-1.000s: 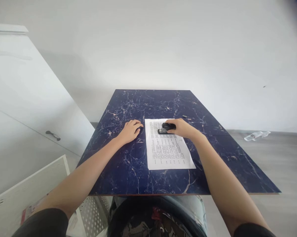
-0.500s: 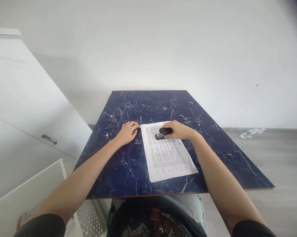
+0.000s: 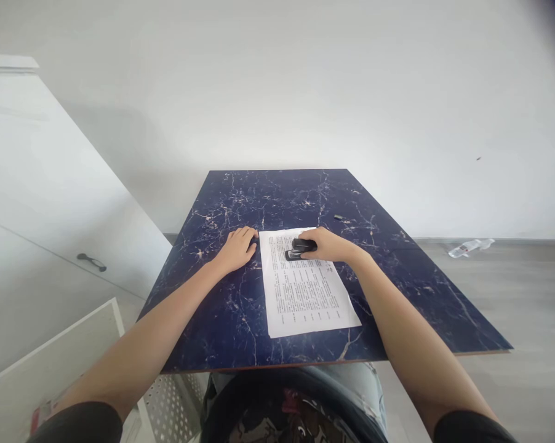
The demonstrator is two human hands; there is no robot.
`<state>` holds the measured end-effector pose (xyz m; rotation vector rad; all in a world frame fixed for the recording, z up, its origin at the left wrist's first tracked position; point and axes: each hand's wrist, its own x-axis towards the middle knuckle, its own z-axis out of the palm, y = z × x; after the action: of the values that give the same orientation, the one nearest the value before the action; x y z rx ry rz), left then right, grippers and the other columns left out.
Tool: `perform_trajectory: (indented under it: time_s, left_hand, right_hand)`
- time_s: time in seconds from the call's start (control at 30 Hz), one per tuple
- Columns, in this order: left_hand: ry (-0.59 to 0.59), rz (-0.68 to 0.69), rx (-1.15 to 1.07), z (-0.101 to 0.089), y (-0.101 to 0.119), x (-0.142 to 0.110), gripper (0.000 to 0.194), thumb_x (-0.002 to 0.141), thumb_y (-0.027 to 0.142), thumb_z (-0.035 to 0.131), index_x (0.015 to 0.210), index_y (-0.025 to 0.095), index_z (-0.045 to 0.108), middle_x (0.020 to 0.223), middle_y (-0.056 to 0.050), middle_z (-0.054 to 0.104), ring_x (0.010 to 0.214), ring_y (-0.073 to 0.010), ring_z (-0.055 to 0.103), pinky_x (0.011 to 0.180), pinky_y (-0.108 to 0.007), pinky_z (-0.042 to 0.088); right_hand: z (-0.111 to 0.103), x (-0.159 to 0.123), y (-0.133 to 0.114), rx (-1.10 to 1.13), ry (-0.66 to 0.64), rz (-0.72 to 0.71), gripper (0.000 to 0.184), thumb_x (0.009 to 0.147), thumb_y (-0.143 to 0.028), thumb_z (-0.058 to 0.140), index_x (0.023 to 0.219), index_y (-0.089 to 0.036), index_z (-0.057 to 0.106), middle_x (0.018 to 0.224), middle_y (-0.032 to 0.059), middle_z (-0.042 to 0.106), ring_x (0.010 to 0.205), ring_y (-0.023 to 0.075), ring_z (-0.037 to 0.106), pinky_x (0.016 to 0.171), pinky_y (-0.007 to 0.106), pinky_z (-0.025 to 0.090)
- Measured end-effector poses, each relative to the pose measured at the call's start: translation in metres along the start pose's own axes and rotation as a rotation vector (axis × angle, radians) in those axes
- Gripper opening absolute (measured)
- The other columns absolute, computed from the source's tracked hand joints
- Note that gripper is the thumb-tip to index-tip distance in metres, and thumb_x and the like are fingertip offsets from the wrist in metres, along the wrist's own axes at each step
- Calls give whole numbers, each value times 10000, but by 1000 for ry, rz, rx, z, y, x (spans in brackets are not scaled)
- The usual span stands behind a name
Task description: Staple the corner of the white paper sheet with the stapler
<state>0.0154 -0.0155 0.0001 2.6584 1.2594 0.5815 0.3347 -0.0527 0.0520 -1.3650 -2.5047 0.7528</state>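
Observation:
My right hand (image 3: 327, 244) is closed around a black stapler (image 3: 304, 245), whose jaw end points left. The stapler is over the far part of a printed sheet of paper (image 3: 305, 295); I cannot tell whether it touches the sheet. The paper lies on the dark blue marbled table (image 3: 222, 320), its near edge slightly tilted. Just left of the paper's far left corner, my left hand (image 3: 239, 247) rests on the table with fingers stretched forward and thumb apart. A dark patch shows by its fingertips, too small to make out.
A small dark object (image 3: 339, 217) lies on the table beyond the paper. On the left stand a white cabinet (image 3: 51, 184) and a white open box or drawer (image 3: 93, 332). Clear plastic wrapping (image 3: 470, 247) lies on the floor at right.
The paper has turned a little and then shifted left. My right hand has moved left with the stapler. My left hand stays nearly in place; the view has shifted slightly.

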Motion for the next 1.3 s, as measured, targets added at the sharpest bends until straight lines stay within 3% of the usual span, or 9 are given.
perform_trajectory:
  time_s: [0.17,0.27,0.4,0.47,0.57,0.77,0.87,1.07,1.3]
  left_hand:
    - [0,15,8,1,-1,-1,240,983,182,486,1208,218,560,1290,-97,628,1219,-295,561,1051,-496,419]
    - [0,23,6,2,-2,0,215,984,180,484,1172,211,584,1275,-92,634,1203,-287,561,1042,-491,424]
    - [-6,31,0,2,-2,0,199,984,179,482,1134,211,608,1256,-91,638,1189,-280,561,1033,-484,425]
    - [-7,31,-3,1,-2,0,200,985,182,482,1135,215,611,1253,-91,638,1189,-281,561,1029,-483,427]
    - [-5,32,-9,1,-1,-1,200,987,182,482,1136,217,610,1253,-89,636,1190,-281,562,1031,-484,427]
    - [-12,29,-12,0,-1,-1,218,990,179,470,1143,225,618,1258,-87,630,1201,-275,562,1054,-482,418]
    - [-11,35,-10,-1,-1,-1,215,993,183,462,1138,229,614,1251,-81,631,1199,-270,565,1066,-487,412]
    - [-2,33,-11,-2,-2,0,200,991,191,462,1123,231,608,1228,-78,633,1184,-271,575,1047,-491,424]
    - [-8,27,-17,-3,1,1,202,992,204,463,1128,233,610,1238,-88,628,1180,-286,570,1049,-507,421]
  right_hand:
    - [-4,-3,-3,73,-14,-25,305,860,-527,728,939,-237,675,924,55,709,736,192,595,678,372,457]
    - [-8,-5,2,183,119,-21,389,863,-579,717,1107,-278,740,1076,68,745,918,238,666,813,411,517]
    - [-9,-3,20,369,471,78,549,967,-702,493,930,-224,759,927,96,756,837,235,680,798,404,535]
    - [-8,-2,28,424,575,168,685,966,-781,400,802,-201,726,779,94,723,703,214,642,717,382,525]
    - [-7,-2,30,324,638,267,688,921,-816,460,693,-198,658,662,68,657,614,190,568,643,359,489]
    - [3,2,-10,150,357,-157,359,934,-535,654,1120,-235,716,1094,99,727,957,242,645,854,411,530]
    - [13,7,-28,-1,180,-273,199,965,-363,630,1097,-248,726,1109,92,715,1022,245,630,907,421,507]
    - [9,-2,-19,-130,70,-224,226,973,-169,504,815,-224,656,954,54,669,921,197,595,830,357,470]
    - [-24,-83,42,-111,110,-18,206,972,-278,519,829,-231,660,955,85,683,905,236,616,862,431,489]
